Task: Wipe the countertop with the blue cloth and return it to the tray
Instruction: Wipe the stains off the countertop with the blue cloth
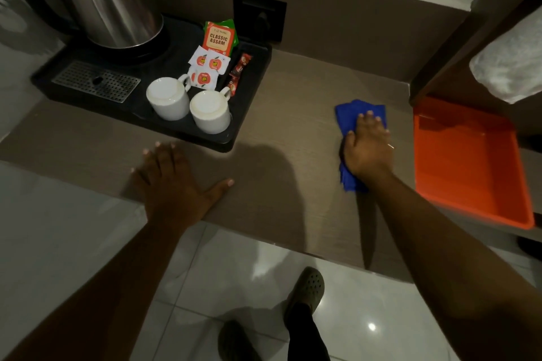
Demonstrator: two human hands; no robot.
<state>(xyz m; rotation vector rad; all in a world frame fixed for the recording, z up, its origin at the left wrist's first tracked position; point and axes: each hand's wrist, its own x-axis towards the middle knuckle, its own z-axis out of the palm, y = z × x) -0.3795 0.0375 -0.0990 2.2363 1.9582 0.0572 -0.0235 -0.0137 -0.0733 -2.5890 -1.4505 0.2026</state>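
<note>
A blue cloth (350, 114) lies flat on the brown countertop (281, 138), right of centre. My right hand (368, 149) presses down on it with fingers spread, covering its middle; cloth shows beyond the fingertips and below the wrist. An orange tray (469, 167) sits empty at the countertop's right end, just right of that hand. My left hand (173, 182) rests flat and open on the counter's front edge, holding nothing.
A black tray (249, 114) at the back left holds a steel kettle (108, 0), two white cups (187, 104), tea packets (218, 38) and sachets. A wall socket (259, 16) is behind it. A white towel (510, 64) lies on a shelf at right. Tiled floor below.
</note>
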